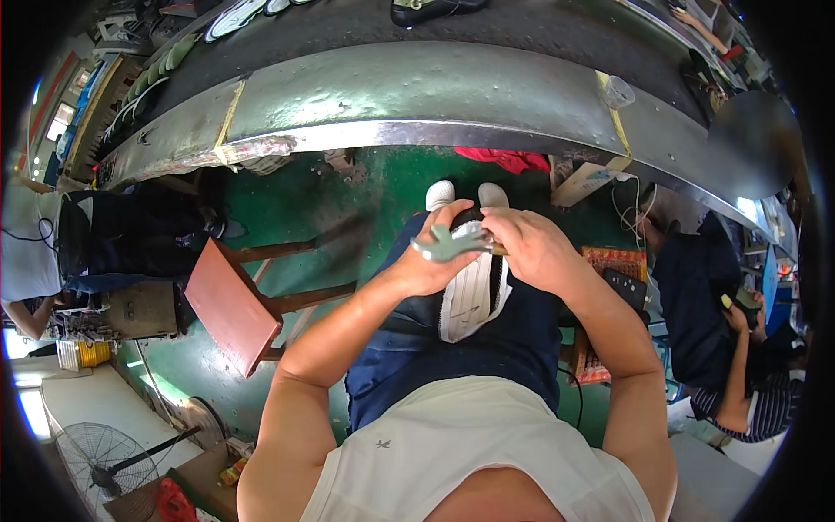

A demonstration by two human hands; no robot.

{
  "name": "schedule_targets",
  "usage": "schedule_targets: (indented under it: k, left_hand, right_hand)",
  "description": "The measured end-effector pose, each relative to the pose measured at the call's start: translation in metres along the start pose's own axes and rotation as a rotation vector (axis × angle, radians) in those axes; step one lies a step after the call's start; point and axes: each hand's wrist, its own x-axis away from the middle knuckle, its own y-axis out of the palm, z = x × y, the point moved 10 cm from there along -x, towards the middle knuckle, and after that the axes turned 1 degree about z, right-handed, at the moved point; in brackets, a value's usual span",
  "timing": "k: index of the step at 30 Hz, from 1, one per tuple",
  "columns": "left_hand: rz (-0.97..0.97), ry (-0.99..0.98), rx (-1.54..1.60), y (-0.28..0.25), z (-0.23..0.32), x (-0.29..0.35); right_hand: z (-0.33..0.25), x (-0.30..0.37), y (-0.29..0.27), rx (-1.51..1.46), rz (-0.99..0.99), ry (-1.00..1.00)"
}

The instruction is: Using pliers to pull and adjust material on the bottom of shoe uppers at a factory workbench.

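Centrally, the left hand [430, 265] curls around a grey metal tool [445, 244], while the right hand [529, 248] pinches its far end; a white shoe [472, 291] lies directly beneath both hands, on the lap.

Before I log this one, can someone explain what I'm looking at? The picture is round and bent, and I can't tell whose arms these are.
This is one view from a wide fisheye camera on a seated person's head, looking down; the bending is the lens. The forearms rising from the lower edge are the wearer's own. Both hands work over the lap on a shoe sole, white with dark stripes. The left hand grips a grey metal tool against it; the right hand closes over the sole's top end. Ahead runs a long conveyor. A red-brown stool stands at left, another seated person at right.
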Motion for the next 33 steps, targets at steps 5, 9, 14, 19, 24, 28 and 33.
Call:
schedule_targets:
  k: [5,9,14,19,24,28,33]
  left_hand:
    - [-0.004,0.016,0.192,0.01,-0.016,-0.008]
    - [0.021,-0.094,0.397,0.007,-0.033,0.0]
    - [0.036,-0.166,0.412,-0.002,-0.049,0.008]
    - [-0.016,-0.258,0.476,0.005,-0.053,0.009]
    - [-0.117,-0.176,0.45,0.0,-0.047,0.001]
    - [-0.23,-0.19,0.543,0.001,-0.049,-0.009]
    - [-0.337,-0.258,0.737,0.01,-0.052,-0.018]
  right_hand:
    - [0.046,0.019,0.005,-0.234,0.137,0.383]
    - [0.079,0.031,0.033,-0.612,0.203,0.615]
    - [0.039,0.081,0.034,-0.789,-0.069,0.763]
    - [0.008,0.108,0.069,-1.128,-0.322,0.916]
    - [0.014,0.096,0.072,-1.289,-0.364,0.944]
    - [0.017,0.094,0.073,-1.218,-0.413,0.971]
    - [0.023,0.093,0.067,-1.154,-0.464,0.976]
